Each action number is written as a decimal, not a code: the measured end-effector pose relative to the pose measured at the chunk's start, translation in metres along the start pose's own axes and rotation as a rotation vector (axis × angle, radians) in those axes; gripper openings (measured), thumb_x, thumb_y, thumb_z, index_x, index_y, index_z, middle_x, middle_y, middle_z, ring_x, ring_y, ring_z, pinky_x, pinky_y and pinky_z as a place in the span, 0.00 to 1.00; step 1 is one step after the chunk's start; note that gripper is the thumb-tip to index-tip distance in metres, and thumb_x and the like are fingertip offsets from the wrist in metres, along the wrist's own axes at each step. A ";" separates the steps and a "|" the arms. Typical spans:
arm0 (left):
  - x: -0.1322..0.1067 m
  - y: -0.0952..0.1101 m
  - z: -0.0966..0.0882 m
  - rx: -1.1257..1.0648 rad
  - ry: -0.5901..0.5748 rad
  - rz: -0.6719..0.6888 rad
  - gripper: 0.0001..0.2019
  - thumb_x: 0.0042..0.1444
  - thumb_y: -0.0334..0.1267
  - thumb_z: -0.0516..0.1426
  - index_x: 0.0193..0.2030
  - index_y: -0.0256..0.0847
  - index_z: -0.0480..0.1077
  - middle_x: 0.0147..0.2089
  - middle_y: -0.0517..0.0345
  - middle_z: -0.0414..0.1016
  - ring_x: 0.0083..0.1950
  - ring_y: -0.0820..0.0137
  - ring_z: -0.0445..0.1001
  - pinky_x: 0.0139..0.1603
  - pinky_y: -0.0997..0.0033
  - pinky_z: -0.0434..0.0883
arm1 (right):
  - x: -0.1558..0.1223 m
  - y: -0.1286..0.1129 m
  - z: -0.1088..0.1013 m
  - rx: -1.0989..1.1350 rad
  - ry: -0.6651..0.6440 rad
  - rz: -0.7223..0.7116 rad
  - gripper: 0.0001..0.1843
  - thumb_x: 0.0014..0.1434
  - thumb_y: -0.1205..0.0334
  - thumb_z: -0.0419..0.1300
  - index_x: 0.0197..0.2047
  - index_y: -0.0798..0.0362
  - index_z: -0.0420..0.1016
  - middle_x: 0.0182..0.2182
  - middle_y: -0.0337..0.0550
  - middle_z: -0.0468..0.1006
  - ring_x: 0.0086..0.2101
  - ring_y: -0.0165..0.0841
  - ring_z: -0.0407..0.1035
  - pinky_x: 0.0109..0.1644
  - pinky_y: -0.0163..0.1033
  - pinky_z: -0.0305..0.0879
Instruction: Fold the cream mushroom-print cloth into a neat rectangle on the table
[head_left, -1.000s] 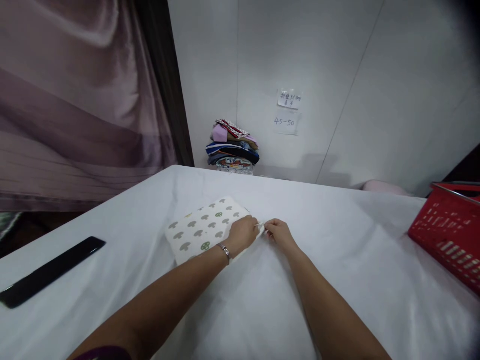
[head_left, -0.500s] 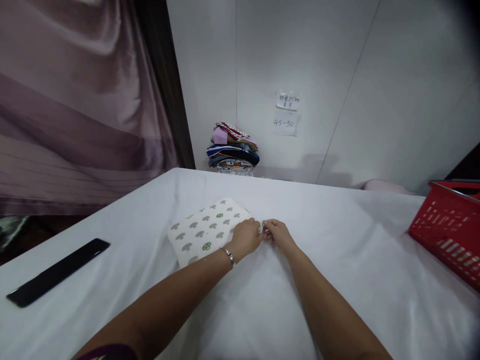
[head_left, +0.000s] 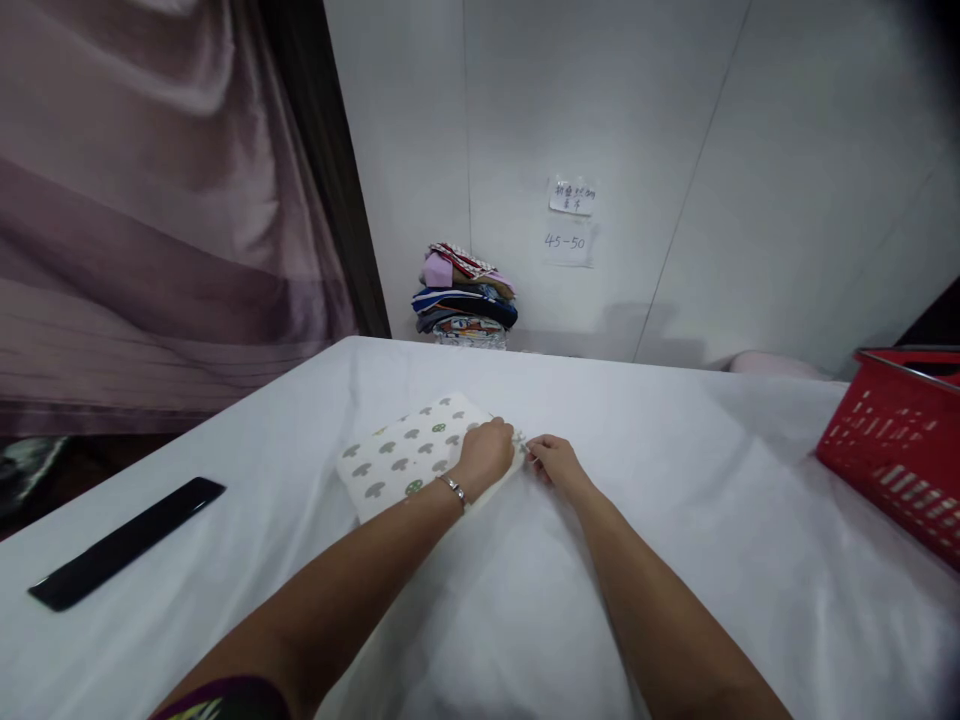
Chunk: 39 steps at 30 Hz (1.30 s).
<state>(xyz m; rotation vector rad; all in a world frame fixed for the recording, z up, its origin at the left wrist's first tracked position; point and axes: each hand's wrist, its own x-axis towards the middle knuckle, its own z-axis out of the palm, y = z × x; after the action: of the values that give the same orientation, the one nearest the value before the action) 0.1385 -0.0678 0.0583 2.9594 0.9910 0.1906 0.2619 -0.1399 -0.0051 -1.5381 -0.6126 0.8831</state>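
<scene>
A white cloth printed with grey mushroom-like shapes and a few green round marks lies folded flat on the white-covered table. My left hand, with a metal bracelet at the wrist, is closed on the cloth's right end. Just to its right, my right hand pinches the small bunched white tip that sticks out from that end. The fingertips of both hands are close together, and the exact folds between them are too small to make out.
On the left of the table lies a flat black strip. A red basket stands at the right edge. Folded clothes are stacked at the back against the wall, below paper notes. A pink curtain hangs at left.
My left hand has shifted slightly up and left along the cloth's right end, leaving a little more of the bunched tip showing between the hands. My right hand stays nearly in place.
</scene>
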 end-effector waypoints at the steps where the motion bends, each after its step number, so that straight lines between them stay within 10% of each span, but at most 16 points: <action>1: -0.001 0.003 0.003 0.000 -0.004 0.010 0.11 0.55 0.31 0.48 0.40 0.39 0.70 0.43 0.51 0.71 0.43 0.66 0.72 0.42 0.69 0.66 | -0.001 -0.001 0.000 0.013 -0.018 0.003 0.09 0.51 0.59 0.59 0.26 0.54 0.67 0.20 0.35 0.72 0.15 0.22 0.60 0.14 0.27 0.49; 8: -0.005 0.011 0.018 0.008 -0.019 0.067 0.11 0.57 0.31 0.47 0.37 0.38 0.71 0.39 0.51 0.71 0.40 0.66 0.72 0.39 0.68 0.66 | -0.003 -0.004 0.000 0.067 -0.151 0.058 0.18 0.54 0.46 0.56 0.30 0.54 0.67 0.25 0.42 0.76 0.16 0.24 0.64 0.14 0.28 0.49; 17: -0.037 0.014 0.020 0.035 0.049 0.135 0.13 0.52 0.24 0.48 0.42 0.37 0.67 0.43 0.48 0.68 0.48 0.61 0.65 0.45 0.62 0.63 | 0.000 0.001 0.003 0.052 -0.096 0.042 0.06 0.51 0.62 0.58 0.32 0.55 0.68 0.19 0.35 0.72 0.16 0.23 0.64 0.15 0.27 0.49; 24: -0.073 -0.007 0.016 0.027 0.033 0.098 0.15 0.49 0.21 0.48 0.42 0.38 0.66 0.44 0.50 0.68 0.47 0.62 0.64 0.44 0.63 0.62 | -0.005 0.000 0.008 -0.036 -0.066 0.037 0.14 0.53 0.51 0.58 0.26 0.54 0.65 0.19 0.36 0.72 0.14 0.23 0.61 0.13 0.28 0.47; 39: -0.133 -0.056 -0.008 -0.093 0.102 -0.022 0.12 0.56 0.28 0.47 0.42 0.42 0.68 0.41 0.55 0.69 0.44 0.67 0.66 0.43 0.68 0.63 | 0.010 -0.043 0.018 -0.134 -0.051 -0.050 0.07 0.48 0.62 0.60 0.26 0.54 0.66 0.15 0.33 0.68 0.17 0.24 0.64 0.18 0.27 0.50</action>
<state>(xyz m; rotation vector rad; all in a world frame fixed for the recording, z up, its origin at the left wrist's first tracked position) -0.0012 -0.1034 0.0485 2.8790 0.9955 0.3794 0.2578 -0.1143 0.0353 -1.6165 -0.7570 0.8598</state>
